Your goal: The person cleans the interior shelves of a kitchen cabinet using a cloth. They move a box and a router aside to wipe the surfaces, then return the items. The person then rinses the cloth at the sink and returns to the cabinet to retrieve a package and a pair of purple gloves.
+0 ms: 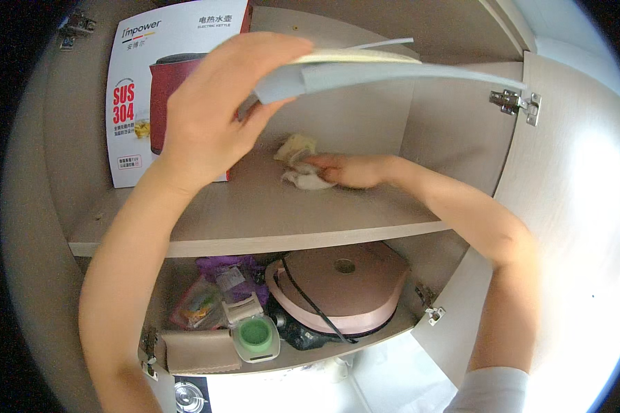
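Observation:
My left hand (222, 98) is raised in front of the upper cabinet shelf (248, 214). Between its thumb and fingers is a blurred stack of thin sheets or booklets (361, 76), grey-white with a pale yellow edge; what they are exactly I cannot tell. Lower and farther in, my right hand (354, 171) grips a crumpled white cloth (307, 179) against the shelf board. A yellowish piece (295, 146), perhaps part of the same cloth, shows just beyond its fingers. An electric kettle box (129, 67) stands upright on the shelf, partly hidden behind my left hand.
On the lower shelf sit a round pink electric cooking appliance (336, 322) with a black cord, a white device with a green round top (256, 333), a purple bag (237, 281) and a folded beige cloth (201, 351). A hinged door (563, 180) stands open at right.

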Tool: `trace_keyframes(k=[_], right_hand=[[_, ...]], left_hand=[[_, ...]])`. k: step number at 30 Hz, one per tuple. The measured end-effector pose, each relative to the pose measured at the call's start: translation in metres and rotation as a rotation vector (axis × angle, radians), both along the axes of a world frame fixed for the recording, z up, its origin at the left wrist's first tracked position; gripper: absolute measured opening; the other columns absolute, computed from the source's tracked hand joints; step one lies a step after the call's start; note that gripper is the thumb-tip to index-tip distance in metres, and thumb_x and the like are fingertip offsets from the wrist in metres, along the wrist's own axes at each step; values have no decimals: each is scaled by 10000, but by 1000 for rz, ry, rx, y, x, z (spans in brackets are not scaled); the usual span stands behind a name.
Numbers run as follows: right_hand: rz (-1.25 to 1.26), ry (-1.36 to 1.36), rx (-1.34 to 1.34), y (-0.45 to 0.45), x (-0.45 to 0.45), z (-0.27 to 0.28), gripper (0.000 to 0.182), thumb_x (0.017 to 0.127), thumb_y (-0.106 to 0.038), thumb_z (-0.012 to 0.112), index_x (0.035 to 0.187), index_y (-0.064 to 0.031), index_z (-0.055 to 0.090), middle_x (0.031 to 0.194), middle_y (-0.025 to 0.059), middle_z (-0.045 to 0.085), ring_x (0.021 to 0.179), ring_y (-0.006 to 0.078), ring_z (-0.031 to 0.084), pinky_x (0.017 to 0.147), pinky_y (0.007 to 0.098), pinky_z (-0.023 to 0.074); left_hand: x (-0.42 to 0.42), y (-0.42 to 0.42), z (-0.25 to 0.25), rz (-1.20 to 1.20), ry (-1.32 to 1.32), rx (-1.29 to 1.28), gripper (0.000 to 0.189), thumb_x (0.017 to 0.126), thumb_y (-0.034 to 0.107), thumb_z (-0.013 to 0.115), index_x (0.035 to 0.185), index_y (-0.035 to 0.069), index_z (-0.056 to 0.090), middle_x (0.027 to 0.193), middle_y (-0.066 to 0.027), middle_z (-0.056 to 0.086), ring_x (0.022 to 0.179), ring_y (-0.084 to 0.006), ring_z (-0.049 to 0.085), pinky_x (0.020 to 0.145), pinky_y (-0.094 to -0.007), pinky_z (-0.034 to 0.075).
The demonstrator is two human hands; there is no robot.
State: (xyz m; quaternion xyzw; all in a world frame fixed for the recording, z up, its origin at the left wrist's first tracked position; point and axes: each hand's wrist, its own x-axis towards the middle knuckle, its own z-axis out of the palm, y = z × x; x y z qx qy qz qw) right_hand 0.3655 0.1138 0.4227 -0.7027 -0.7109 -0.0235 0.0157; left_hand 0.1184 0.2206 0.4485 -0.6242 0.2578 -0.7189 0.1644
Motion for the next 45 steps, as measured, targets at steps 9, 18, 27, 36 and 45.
trace_keyframes(k=[9,18,27,36,45], right_hand=[[-792,-201,-240,-97,168,16,577,921,-365,302,1404,-69,196,1437,147,251,1324,312,234,1082,390,196],[-771,-18,-4,-161,34,3,543,867,-252,351,1342,7,308,1400,192,297,1297,308,284,1059,354,231],[-171,-85,-161,-6,-66,6,500,905,-241,368,1341,-4,313,1381,221,308,1268,305,323,1054,375,238],[-112,128,25,95,-59,12,546,911,-417,408,1294,-28,416,1355,195,370,1274,299,306,1057,406,216],[229,-77,35,22,-42,-4,432,902,-284,344,1236,-28,441,1297,199,411,1217,335,374,1013,398,303]], left_hand=[[14,0,-2,-120,21,-18,412,686,-6,705,1076,25,574,1033,-111,630,961,-235,595,858,-307,443],[5,2,-2,-140,44,-43,493,638,-39,676,1102,85,563,1078,-79,587,994,-271,553,818,-340,480],[-2,0,-3,-117,87,4,465,656,-10,691,1096,80,574,1095,-83,604,999,-238,577,867,-313,451],[6,9,-4,-193,17,67,502,635,-29,669,1113,76,559,1111,-82,589,999,-278,565,843,-339,473],[-2,7,-3,-119,9,-38,436,670,12,710,1083,72,582,1062,-73,617,973,-239,589,860,-321,464]])
